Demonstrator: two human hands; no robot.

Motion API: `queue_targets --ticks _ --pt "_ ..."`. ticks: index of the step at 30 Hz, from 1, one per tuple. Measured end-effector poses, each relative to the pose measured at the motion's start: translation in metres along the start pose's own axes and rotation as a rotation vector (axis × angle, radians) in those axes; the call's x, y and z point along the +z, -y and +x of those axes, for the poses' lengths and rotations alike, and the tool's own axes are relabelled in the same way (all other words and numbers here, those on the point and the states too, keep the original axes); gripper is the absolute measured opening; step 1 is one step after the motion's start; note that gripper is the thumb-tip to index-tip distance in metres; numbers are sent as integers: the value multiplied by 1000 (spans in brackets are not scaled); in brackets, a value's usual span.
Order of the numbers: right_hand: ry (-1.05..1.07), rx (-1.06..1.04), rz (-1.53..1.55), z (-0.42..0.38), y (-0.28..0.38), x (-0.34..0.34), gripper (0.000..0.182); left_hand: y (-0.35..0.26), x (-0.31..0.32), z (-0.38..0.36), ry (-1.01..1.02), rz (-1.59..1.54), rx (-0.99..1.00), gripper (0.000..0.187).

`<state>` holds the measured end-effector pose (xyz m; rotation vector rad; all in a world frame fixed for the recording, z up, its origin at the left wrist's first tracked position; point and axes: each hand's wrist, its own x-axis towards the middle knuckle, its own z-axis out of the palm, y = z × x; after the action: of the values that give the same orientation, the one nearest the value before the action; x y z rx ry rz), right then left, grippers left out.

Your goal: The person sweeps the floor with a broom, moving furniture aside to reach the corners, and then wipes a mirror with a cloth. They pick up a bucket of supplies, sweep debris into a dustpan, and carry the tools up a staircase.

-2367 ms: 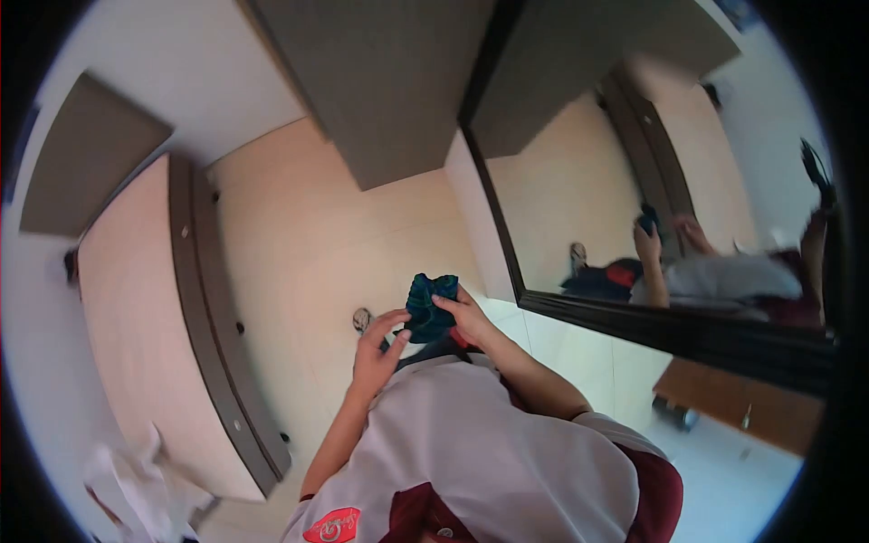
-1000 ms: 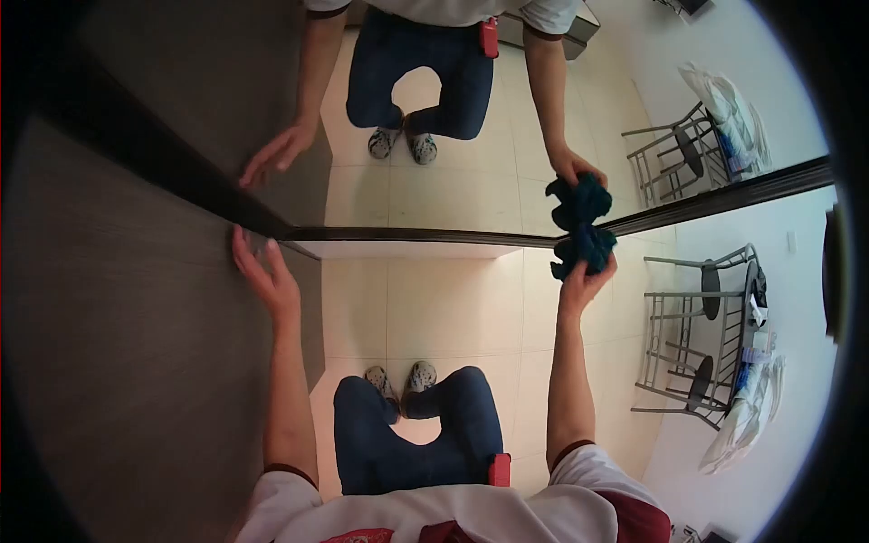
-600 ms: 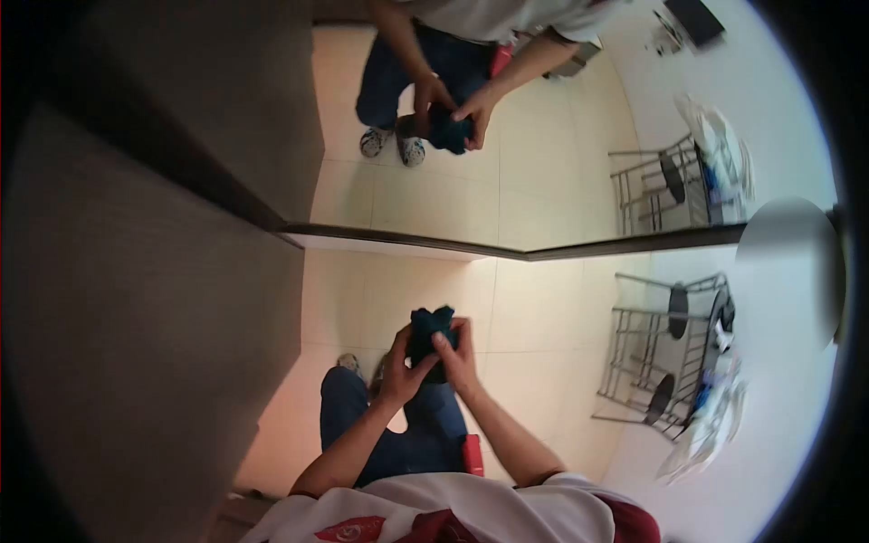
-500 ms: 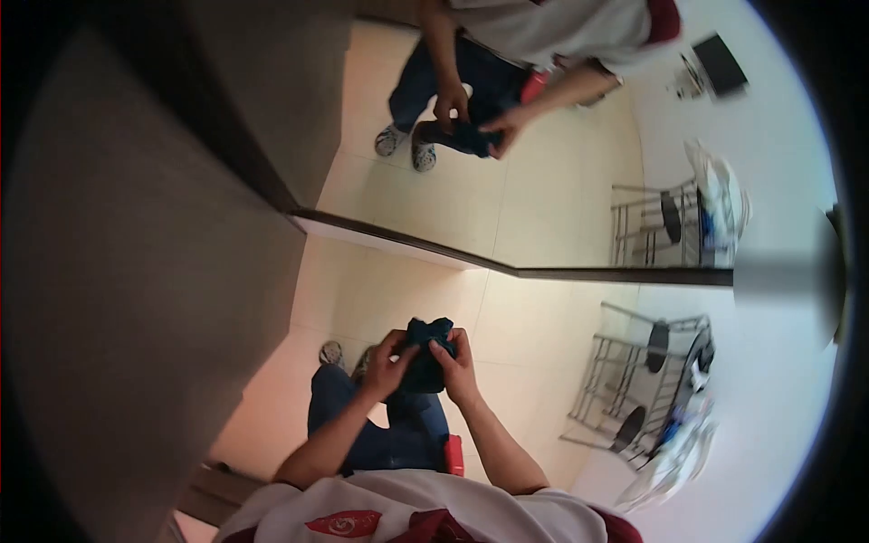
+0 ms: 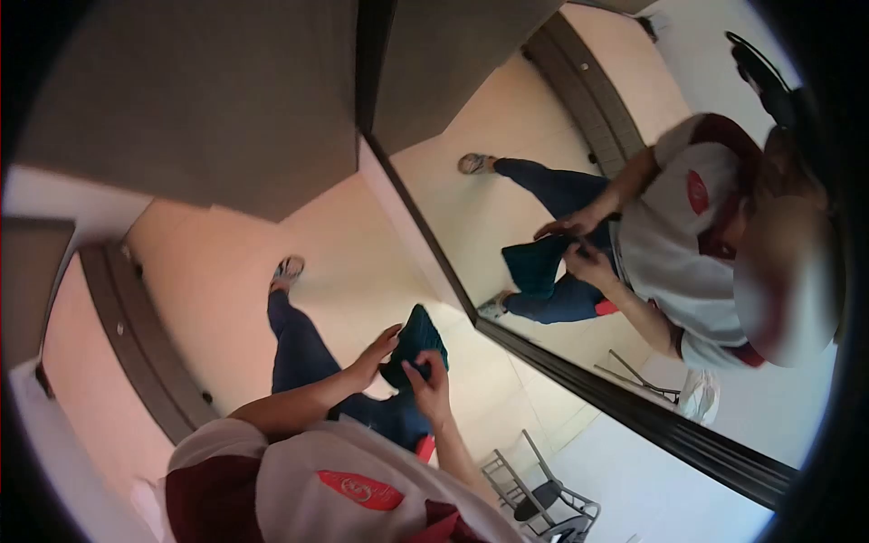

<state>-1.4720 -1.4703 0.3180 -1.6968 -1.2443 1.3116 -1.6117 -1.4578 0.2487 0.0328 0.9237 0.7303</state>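
A dark green cloth piece with ribbed lines (image 5: 417, 338) is held up in front of my lap, its pointed end upward. My left hand (image 5: 373, 359) grips its left edge, with the fingertips partly behind it. My right hand (image 5: 429, 385) pinches the lower right part between thumb and fingers. The cloth looks knitted, but I cannot make out what kind of article it is. In the mirror (image 5: 552, 195), the reflected cloth (image 5: 536, 264) hangs spread from both hands.
A black mirror frame (image 5: 634, 412) runs diagonally to the right of my hands. A large grey-brown panel (image 5: 208, 109) stands at upper left. A brown suitcase-like object with wheels (image 5: 136, 339) is at left. A metal-framed folding chair (image 5: 540, 498) stands at lower right.
The view has turned, bringing the brown wheeled object into sight at left. The cloth, bunched between both hands before, is now spread more flat, with its point up.
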Motion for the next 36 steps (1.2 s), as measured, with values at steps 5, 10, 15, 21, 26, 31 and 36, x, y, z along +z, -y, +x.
queue_targets --ticks 5,10,15,21,26,31,36 --pt "470 -416 -334 -26 10 -70 27 126 14 39 157 -565 -172 35" --pt "93 30 -276 -94 -23 -214 31 92 91 44 -102 -207 376 45" --pt "-802 -438 -134 -63 7 -345 57 105 181 68 10 333 827 53" --pt "106 -939 384 0 108 -300 78 93 209 107 -221 649 1166 58" --pt "-69 -1097 56 35 71 -285 81 -21 205 144 -354 661 1558 60" --pt "-324 -1243 -51 60 43 -259 80 -119 179 148 -348 615 1620 62" --pt "-572 -1417 -109 101 20 -216 79 -253 74 252 -245 133 1586 58"
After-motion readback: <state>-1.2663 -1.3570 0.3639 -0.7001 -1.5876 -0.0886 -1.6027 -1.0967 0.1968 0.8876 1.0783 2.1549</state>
